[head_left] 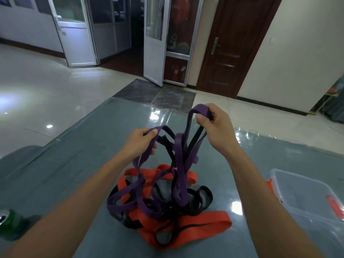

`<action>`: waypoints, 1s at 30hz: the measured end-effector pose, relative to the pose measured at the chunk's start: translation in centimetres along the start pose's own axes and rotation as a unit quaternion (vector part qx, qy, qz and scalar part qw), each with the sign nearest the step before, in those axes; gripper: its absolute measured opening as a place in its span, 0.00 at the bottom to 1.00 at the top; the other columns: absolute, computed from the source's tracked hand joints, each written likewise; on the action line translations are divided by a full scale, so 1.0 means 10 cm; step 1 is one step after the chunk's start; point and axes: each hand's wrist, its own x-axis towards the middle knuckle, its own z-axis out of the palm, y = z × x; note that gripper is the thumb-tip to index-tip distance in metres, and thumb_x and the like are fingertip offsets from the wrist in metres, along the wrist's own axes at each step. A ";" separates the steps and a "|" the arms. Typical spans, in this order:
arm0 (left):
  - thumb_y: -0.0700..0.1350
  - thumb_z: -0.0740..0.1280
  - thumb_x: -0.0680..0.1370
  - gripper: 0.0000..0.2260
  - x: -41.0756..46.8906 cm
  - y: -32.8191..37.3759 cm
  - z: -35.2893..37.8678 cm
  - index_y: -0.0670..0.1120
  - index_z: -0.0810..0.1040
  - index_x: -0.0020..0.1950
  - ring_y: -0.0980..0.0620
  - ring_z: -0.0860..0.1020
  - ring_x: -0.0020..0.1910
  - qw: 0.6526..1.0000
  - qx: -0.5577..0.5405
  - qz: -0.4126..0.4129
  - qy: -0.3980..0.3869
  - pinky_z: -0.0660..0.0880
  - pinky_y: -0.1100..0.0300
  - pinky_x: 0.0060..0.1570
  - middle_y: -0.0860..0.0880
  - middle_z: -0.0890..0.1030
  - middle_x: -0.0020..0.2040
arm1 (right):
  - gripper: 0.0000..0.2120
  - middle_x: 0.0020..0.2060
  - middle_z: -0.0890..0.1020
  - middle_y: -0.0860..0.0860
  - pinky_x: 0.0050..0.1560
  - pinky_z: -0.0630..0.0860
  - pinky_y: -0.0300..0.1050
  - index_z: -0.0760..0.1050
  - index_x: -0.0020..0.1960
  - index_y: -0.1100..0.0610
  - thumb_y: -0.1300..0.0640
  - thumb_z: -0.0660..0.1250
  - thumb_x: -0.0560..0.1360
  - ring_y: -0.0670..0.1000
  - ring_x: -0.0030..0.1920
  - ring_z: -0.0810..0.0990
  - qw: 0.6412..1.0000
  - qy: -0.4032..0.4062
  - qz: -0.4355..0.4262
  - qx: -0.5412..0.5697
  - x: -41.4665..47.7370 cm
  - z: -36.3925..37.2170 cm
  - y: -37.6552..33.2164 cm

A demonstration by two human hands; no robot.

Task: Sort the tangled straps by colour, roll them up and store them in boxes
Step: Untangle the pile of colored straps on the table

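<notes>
Both hands up over the grey worktop [78,161]: left hand [142,141] pinches a purple strap [178,144], right hand [216,125] grips a higher loop of it. Tangle of orange straps [210,220] and black straps [202,197] lies below; clear box [305,190] at right.

Can [10,225] left, box [305,200] right, tangle [178,194] between

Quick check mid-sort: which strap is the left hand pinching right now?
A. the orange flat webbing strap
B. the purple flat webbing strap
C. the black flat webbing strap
B: the left hand pinches the purple flat webbing strap, and the right hand grips another loop of it higher up.
</notes>
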 end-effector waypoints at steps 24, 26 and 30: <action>0.48 0.66 0.82 0.17 0.11 -0.26 0.05 0.37 0.77 0.39 0.46 0.77 0.21 0.993 0.076 -0.005 0.092 0.75 0.56 0.28 0.44 0.80 0.27 | 0.07 0.36 0.77 0.40 0.43 0.73 0.42 0.76 0.50 0.46 0.58 0.65 0.78 0.45 0.38 0.74 0.961 0.252 -0.082 0.085 -0.06 -1.17 -0.17; 0.47 0.66 0.82 0.18 0.05 -0.38 0.08 0.39 0.75 0.36 0.46 0.77 0.20 0.991 0.093 -0.013 0.098 0.73 0.59 0.26 0.43 0.80 0.28 | 0.08 0.36 0.77 0.39 0.42 0.73 0.40 0.76 0.49 0.45 0.58 0.65 0.78 0.44 0.37 0.74 0.960 0.254 -0.086 0.085 -0.11 -1.23 -0.13; 0.46 0.66 0.82 0.19 0.00 -0.49 0.18 0.42 0.72 0.32 0.46 0.76 0.21 0.989 0.118 -0.017 0.090 0.72 0.60 0.26 0.42 0.79 0.28 | 0.05 0.37 0.76 0.43 0.43 0.72 0.43 0.77 0.52 0.52 0.61 0.65 0.79 0.45 0.38 0.73 0.974 0.215 -0.049 0.054 -0.30 -1.18 0.12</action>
